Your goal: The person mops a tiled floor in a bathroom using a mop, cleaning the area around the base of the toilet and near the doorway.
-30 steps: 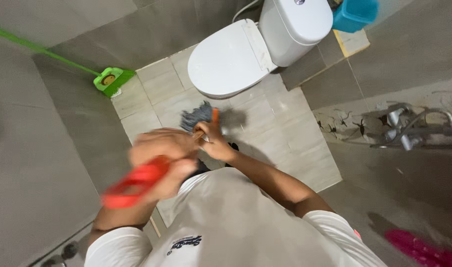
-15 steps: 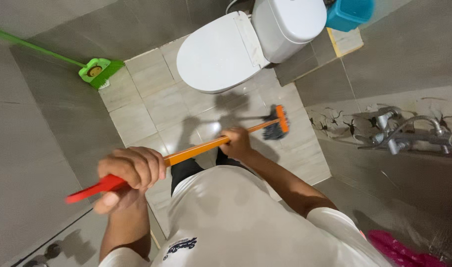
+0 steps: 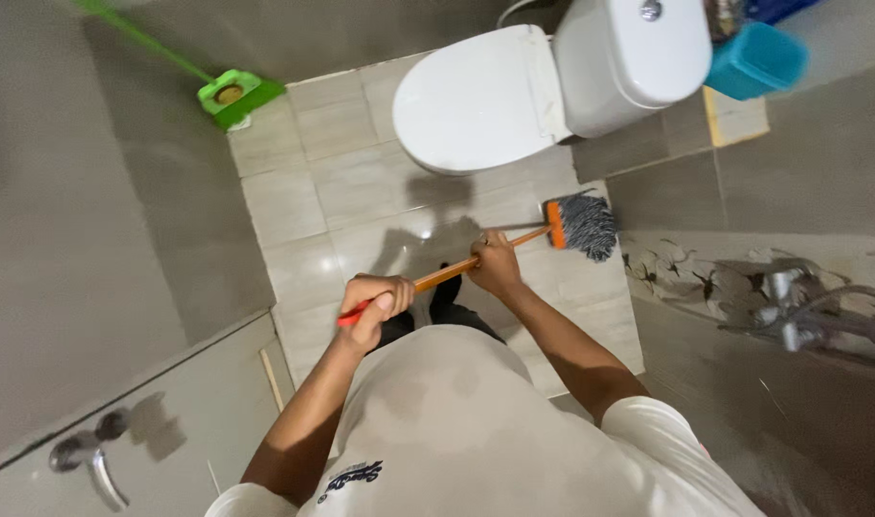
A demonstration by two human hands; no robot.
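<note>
both hands, left hand and right hand, grip closed around the orange mop, its head on the wet, shiny floor beside the toilet; mopping looks midway.

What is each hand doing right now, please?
Left hand: closed around the red end of the mop handle.
Right hand: closed around the orange mop handle, nearer the mop head.
</note>
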